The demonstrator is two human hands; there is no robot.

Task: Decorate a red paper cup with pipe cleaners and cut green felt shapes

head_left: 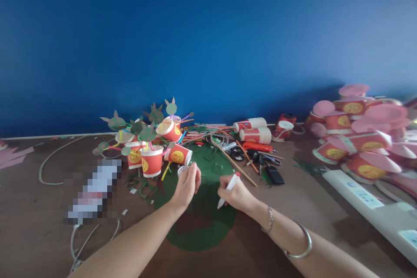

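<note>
Where our view is widest, a smooth blue wall (208, 43) takes the whole arc around 12 o'clock, and below it we see a dark brown worktop (293, 200). At 3 o'clock, near the edge, we find a heap of red paper cups with pink paper discs and cones (358, 143). Between 8 and 9 o'clock stands a cluster of red-and-white paper cups with green eared paper heads (151, 160). At 6 o'clock a flat, dark green disc (203, 202) lies on the worktop beneath our hands. A long white power strip (381, 217) slants across 4 o'clock, and a pixelated rectangular thing (94, 189) with a white cable lies at 8. Near the centre, towards 3 o'clock, nested paper cups (256, 135) rest on their sides.

Our right grip (241, 193), at 5 o'clock, is closed around a white marker with a red end (232, 183); its tip slants down over the disc's right part, and we cannot tell whether it touches. Our left grip (186, 186), at 7 o'clock, has curled fingers; we cannot tell whether it holds anything. Just beyond it sits a small white ring (181, 169), partly hidden.
</note>
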